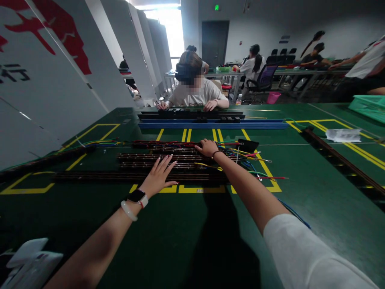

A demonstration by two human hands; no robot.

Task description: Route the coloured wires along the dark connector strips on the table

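And here is the left hand [157, 176], palm down over the near part of a bundle of dark strips [140, 157], its fingers spread wide, with nothing visible gripped between them; whether the fingertips press on the strips or hang just above, I cannot tell. Farther out, the right hand [207, 147] rests at the far side of the same bundle, fingers bent over it, and whether they pinch a strip or merely lie there is hidden from this angle. The strips lie side by side, running left to right across the green tabletop [168, 241], over yellow tape lines [203, 190], with copper-coloured lines along their length. Out at their right end, a spray of coloured wires [255, 175] fans loose in red, green, yellow and blue, some tipped with metal ends. A watch [136, 196] and a pale bangle [128, 210] sit on the left wrist (a beaded bracelet [215, 153] circles the right). Beyond the bundle runs a long blue rail [210, 125], and behind it a co-worker [195, 90] sits facing this way, both hands near the dark rails there.
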